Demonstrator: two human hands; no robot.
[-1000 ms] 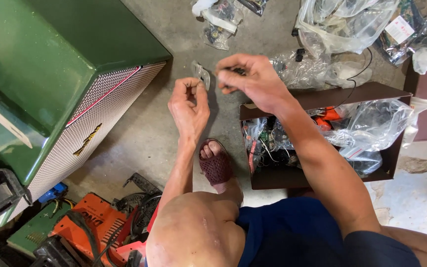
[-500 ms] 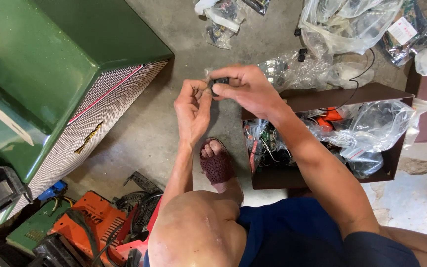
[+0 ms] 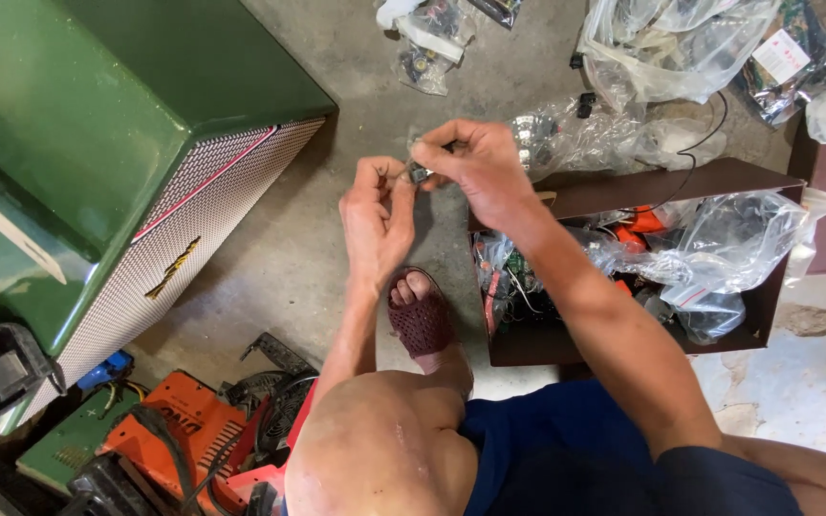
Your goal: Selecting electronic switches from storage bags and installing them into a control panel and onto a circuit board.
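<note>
My hands now met over floor: right hand (image 3: 475, 162) and left hand (image 3: 375, 215) fingers jointly pinching small metal part (image 3: 419, 173); left previously apart.

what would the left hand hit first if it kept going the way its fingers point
Probably the small part pinched by the right hand, right at the left hand's fingertips. Past that lies bare concrete floor, though depth is hard to judge.

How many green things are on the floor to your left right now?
2: the big green cabinet with a mesh front at upper left, and a green circuit board at lower left by the orange machine. More may be hidden.
</note>
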